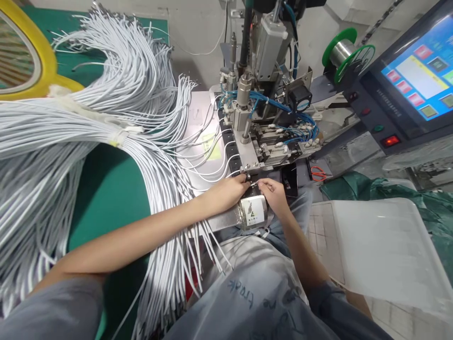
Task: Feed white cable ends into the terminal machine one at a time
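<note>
Shirt (226, 302) cropped, pinched piece (254, 184) indistinct

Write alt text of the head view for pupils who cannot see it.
A person's left hand and right hand work close together at a metal machine. White cables lie bundled at left; a lit screen stands at right.

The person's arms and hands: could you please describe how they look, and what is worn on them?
The left hand and right hand are ungloved, and both forearms are bare. The left sleeve is plain grey and ends near the elbow; the right sleeve looks a darker blue-grey.
</note>
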The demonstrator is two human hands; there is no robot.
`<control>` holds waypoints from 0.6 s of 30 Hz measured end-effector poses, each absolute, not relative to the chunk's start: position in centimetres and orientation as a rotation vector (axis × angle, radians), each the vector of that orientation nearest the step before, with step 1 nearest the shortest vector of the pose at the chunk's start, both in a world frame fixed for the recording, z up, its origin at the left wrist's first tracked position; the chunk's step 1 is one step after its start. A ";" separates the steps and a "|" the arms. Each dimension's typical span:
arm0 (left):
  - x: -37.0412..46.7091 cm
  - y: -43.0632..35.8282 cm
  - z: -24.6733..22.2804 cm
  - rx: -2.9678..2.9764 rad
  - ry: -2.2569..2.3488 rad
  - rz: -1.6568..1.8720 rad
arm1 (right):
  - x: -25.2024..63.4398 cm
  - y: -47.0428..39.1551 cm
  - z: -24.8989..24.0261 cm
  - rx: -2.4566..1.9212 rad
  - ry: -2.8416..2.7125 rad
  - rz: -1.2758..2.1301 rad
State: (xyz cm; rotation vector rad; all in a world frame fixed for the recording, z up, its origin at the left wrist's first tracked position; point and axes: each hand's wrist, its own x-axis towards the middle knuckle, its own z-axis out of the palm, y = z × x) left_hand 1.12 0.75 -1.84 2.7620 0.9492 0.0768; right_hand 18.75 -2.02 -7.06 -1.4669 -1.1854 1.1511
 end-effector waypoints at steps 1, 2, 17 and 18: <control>1.1 0.8 -1.8 2.773 0.935 0.058 | 18.7 -1.9 -7.1 -1.468 -1.164 1.168; 1.1 0.8 -1.8 2.782 0.923 0.036 | 18.6 -1.8 -7.2 -1.471 -1.146 1.180; 0.8 0.9 -1.8 2.922 0.801 0.030 | 18.7 -1.8 -6.9 -1.489 -1.091 1.284; 0.8 0.9 -1.7 2.933 0.805 0.006 | 18.7 -1.8 -6.8 -1.493 -1.085 1.291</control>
